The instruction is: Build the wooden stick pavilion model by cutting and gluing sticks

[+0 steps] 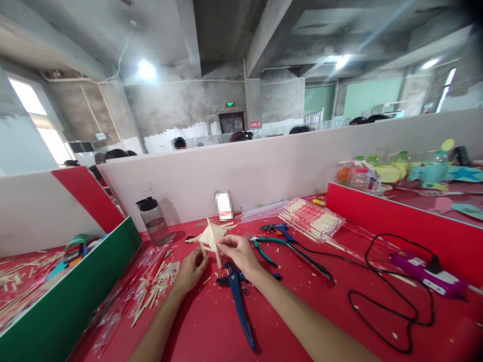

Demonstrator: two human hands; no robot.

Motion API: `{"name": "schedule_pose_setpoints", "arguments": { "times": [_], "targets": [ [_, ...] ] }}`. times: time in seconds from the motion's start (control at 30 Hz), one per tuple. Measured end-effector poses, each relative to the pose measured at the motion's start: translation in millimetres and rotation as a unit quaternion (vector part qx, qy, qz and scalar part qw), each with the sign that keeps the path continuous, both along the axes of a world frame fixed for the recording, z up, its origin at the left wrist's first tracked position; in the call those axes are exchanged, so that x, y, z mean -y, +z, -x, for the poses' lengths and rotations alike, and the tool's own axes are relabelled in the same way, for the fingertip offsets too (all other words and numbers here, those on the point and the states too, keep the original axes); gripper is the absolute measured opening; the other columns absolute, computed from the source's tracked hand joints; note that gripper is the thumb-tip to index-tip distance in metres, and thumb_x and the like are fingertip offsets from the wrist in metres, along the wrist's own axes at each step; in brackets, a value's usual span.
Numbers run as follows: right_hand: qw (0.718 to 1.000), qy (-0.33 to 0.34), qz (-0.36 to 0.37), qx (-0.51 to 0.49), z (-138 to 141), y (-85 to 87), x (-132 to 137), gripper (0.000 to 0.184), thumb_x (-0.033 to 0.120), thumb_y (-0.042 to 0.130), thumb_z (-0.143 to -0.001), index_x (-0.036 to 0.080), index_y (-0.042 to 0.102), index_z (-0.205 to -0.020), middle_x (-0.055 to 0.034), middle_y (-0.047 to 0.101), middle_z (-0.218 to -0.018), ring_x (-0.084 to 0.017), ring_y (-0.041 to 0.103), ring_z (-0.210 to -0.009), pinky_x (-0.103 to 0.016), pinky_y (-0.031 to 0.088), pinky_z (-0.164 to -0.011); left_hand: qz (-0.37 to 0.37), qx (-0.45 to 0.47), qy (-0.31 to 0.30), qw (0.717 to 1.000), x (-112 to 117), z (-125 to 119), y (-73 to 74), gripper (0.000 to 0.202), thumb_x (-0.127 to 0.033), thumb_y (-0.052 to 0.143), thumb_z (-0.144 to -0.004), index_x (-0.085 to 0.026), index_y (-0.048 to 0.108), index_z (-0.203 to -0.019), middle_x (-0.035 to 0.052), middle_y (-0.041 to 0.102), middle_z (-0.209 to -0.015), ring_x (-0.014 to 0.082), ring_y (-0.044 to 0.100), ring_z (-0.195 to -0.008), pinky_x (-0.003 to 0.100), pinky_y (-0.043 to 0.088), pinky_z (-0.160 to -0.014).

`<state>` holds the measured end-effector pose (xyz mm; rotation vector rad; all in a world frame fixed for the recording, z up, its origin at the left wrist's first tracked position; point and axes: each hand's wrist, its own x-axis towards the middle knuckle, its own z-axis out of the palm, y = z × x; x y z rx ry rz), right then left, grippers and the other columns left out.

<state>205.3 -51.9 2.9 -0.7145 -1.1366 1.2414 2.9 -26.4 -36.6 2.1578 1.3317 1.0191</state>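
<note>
A small wooden stick model (212,237), shaped like a little roofed pavilion on legs, stands on the red table (302,322). My left hand (190,271) is closed on one of its legs at the lower left. My right hand (237,251) pinches the model's roof edge from the right. Blue-handled cutters (238,301) lie on the table just below my right hand.
Cut stick pieces (154,289) are scattered at the left beside a green divider (68,301). A water bottle (154,221), green pliers (264,249), a blue glue gun (281,231), a bundle of chopsticks (311,218), a black cable (388,296) and a purple power strip (426,271) lie around.
</note>
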Motion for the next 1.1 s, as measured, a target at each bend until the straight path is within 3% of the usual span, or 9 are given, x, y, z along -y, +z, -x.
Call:
{"name": "schedule_pose_setpoints", "arguments": {
  "times": [0.47,1.1],
  "targets": [
    [0.998,0.018,0.06,-0.025,4,6.6,9,0.023,0.03,0.081,-0.058,0.016,0.067,-0.07,-0.0007,0.067,-0.066,-0.014,0.06,-0.059,-0.027,0.049,-0.061,-0.005,-0.008,-0.006,1.0,6,-4,8.3,0.028,-0.039,0.053,-0.088,-0.016,0.065,-0.099,0.0071,0.072,-0.091,0.0224,0.066,-0.08,0.032,0.05,-0.075],
    [0.989,0.039,0.118,-0.076,4,10.7,11,0.04,0.036,0.089,-0.05,0.016,0.061,-0.071,0.0029,0.064,-0.062,-0.01,0.058,-0.056,-0.025,0.05,-0.062,-0.001,-0.006,-0.01,1.0,6,-3,8.5,0.026,-0.037,0.055,-0.088,-0.016,0.065,-0.098,0.0072,0.072,-0.091,0.0219,0.066,-0.08,0.031,0.05,-0.076]
  ]
}}
